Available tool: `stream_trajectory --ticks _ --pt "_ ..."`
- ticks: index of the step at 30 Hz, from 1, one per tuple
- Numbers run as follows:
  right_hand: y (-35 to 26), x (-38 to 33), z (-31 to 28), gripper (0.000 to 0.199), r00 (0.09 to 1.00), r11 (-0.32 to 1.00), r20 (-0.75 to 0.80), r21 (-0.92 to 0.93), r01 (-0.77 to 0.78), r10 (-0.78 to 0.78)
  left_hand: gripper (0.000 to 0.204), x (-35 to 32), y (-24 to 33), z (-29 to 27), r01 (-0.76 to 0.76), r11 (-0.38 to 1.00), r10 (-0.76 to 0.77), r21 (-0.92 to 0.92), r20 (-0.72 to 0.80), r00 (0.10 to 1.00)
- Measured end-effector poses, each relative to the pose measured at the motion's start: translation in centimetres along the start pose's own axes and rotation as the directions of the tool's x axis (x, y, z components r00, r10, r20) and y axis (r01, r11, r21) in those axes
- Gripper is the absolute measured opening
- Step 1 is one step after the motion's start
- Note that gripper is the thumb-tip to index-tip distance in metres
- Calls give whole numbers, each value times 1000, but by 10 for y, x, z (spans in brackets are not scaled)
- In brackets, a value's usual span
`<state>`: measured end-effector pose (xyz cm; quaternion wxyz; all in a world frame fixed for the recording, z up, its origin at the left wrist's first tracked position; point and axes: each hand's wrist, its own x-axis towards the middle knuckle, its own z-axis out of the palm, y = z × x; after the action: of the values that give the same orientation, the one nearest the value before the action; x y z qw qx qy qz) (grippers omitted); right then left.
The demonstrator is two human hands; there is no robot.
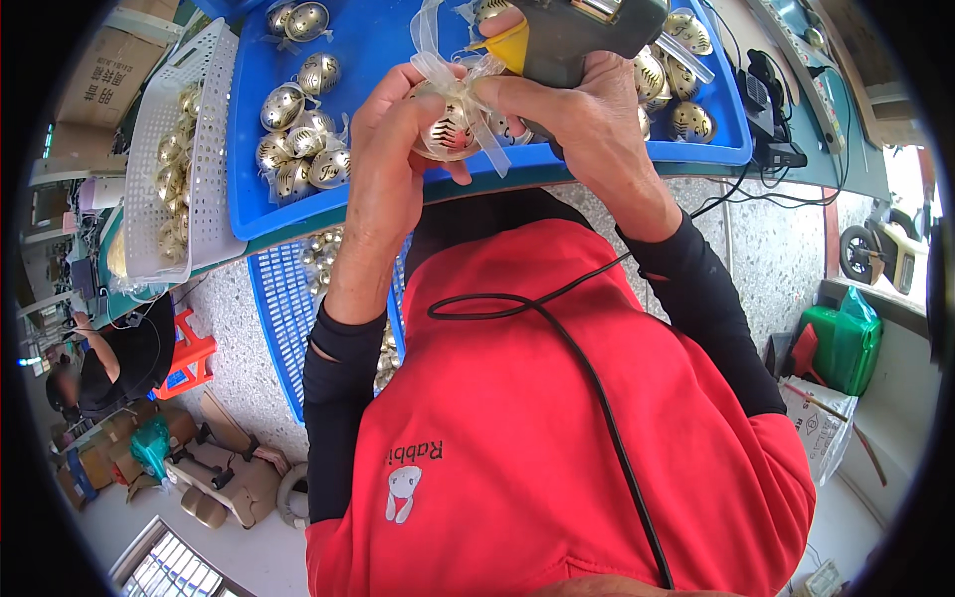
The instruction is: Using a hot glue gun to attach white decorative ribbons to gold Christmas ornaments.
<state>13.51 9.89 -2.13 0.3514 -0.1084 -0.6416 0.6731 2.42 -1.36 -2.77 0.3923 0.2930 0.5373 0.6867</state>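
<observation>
A shiny gold ball ornament (448, 137) with dark patterns is gripped in my left hand (383, 149), at the tray's near edge. A sheer cream ribbon bow (430, 60) sits on top of it, its tails hanging over the ball. My right hand (602, 114) holds a dark hot glue gun (567, 50) with a yellow nozzle, pointing left. That hand's thumb also presses at the bow's knot, close to my left thumb. Part of the gun's handle is hidden by my fingers. Around both hands lies a blue tray (373, 60) with several similar gold ornaments (308, 149).
A white perforated basket (204, 214) of gold ornaments stands left of the tray. Below the table edge is a blue crate (284, 328) with more. A black cable (587, 368) loops across my red apron. Black power adapters (776, 149) lie at right. Another person (124, 353) is at far left.
</observation>
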Motion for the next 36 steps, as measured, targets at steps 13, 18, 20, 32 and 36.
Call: stream_trajectory --ticks 13,18,20,32,36 --pt "15 -5 5 24 992 997 -104 29 68 -65 26 8 -10 0 56 980 -64 -189 -37 997" --pt "10 -5 4 29 996 996 -66 72 -51 56 32 13 -10 -3 121 970 -134 -209 -48 990" --pt "11 -5 -1 28 996 996 -70 72 -52 57 35 15 -6 -8 162 970 -170 -183 -27 985" --pt "-12 -19 -29 20 965 966 60 -47 -254 257 40 10 8 -21 37 893 23 -449 127 992" --pt "-8 -19 -32 19 962 964 73 -50 -260 263 37 13 5 -27 31 929 13 -368 116 993"
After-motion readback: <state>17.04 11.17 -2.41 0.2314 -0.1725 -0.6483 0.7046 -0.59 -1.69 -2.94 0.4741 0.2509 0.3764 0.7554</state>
